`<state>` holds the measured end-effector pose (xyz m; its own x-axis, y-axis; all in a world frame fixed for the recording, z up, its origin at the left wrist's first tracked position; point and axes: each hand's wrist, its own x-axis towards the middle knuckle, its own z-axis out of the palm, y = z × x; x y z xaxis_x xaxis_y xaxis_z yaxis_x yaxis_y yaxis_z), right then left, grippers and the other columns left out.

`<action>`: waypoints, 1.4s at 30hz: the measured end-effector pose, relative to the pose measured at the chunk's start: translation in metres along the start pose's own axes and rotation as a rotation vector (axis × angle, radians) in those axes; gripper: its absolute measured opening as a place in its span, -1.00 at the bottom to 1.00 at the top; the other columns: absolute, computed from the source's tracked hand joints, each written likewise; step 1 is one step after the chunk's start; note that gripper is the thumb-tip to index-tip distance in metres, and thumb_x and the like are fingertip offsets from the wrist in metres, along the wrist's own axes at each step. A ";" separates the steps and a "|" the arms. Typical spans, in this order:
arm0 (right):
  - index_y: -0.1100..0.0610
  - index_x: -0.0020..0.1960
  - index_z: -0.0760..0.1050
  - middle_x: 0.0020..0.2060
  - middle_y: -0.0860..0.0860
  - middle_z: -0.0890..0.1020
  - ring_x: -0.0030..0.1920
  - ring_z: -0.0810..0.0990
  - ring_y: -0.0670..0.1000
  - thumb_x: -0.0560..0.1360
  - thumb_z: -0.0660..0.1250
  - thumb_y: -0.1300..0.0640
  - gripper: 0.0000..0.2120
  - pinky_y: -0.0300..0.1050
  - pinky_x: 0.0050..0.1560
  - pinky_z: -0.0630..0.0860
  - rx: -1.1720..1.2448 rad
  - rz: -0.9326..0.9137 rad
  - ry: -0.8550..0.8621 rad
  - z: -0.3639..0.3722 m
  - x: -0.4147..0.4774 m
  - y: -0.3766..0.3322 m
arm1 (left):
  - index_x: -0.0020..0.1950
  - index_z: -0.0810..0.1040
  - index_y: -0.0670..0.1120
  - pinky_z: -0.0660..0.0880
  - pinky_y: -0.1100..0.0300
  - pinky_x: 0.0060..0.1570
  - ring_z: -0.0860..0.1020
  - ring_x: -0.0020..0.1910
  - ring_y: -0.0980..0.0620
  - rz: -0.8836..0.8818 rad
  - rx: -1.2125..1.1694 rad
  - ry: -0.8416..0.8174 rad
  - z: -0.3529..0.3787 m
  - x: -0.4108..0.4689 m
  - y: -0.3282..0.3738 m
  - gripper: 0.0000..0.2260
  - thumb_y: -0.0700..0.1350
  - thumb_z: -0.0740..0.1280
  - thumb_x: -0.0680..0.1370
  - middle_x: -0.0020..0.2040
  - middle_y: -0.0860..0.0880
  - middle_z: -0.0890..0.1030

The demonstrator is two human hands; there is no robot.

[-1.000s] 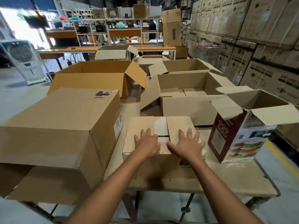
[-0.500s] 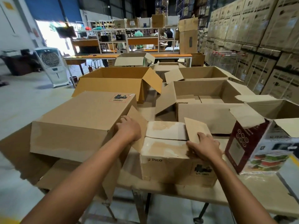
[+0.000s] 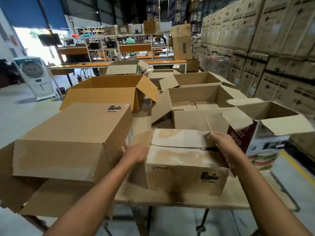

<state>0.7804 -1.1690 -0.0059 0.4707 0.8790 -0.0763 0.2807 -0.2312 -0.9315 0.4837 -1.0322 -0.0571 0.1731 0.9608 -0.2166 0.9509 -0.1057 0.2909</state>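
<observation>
A small brown cardboard box marked PICO (image 3: 184, 169) sits at the near edge of the table (image 3: 238, 200), its two inner top flaps lying closed. My left hand (image 3: 134, 153) lies with fingers stretched on the box's left outer flap (image 3: 141, 138), which is folded out and down toward the big box beside it. My right hand (image 3: 223, 143) pinches the base of the right outer flap (image 3: 216, 123), which stands upright.
A large closed carton (image 3: 71, 138) lies close on the left. Behind are several open, empty cartons (image 3: 196, 97). A printed product box (image 3: 259, 147) stands open on the right. Stacked cartons (image 3: 272, 40) line the right wall; an air cooler (image 3: 34, 75) stands far left.
Both hands lay flat on the closed box top a second ago. They have since pulled the two outer flaps apart: left flap folded outward, right flap raised.
</observation>
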 end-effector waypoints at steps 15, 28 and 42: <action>0.17 0.16 0.60 0.06 0.17 0.65 0.02 0.59 0.19 0.50 0.22 0.34 -0.70 0.00 -0.04 0.55 -0.655 -0.170 0.270 -0.034 0.029 -0.050 | 0.26 0.52 -0.22 0.51 -0.06 0.10 0.56 0.10 -0.26 -0.065 -0.536 0.136 0.048 -0.015 -0.033 -0.67 -0.02 0.16 0.68 0.14 -0.25 0.59; 0.22 0.23 0.55 0.22 0.24 0.60 0.21 0.55 0.24 0.71 -0.07 -0.04 -0.50 0.00 0.16 0.45 -0.733 -0.051 -0.132 0.035 0.027 0.056 | 0.32 0.50 -0.18 0.45 0.04 0.04 0.54 0.15 -0.23 -0.115 -0.378 0.233 0.018 -0.015 -0.042 -0.70 -0.16 0.10 0.67 0.24 -0.23 0.58; 0.06 0.26 0.44 0.07 0.00 0.59 0.01 0.53 0.03 0.47 0.33 0.31 -0.61 -0.02 0.00 0.56 -0.693 -0.208 0.157 0.072 0.018 0.042 | 0.56 0.22 0.04 0.26 -0.11 0.46 0.27 0.47 -0.10 0.357 0.221 0.173 0.012 0.010 -0.016 -0.40 -0.23 0.22 0.53 0.45 -0.07 0.34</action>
<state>0.7403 -1.1331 -0.0716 0.4497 0.8753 0.1776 0.8167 -0.3224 -0.4786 0.4736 -1.0237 -0.0752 0.4729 0.8807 0.0261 0.8744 -0.4727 0.1094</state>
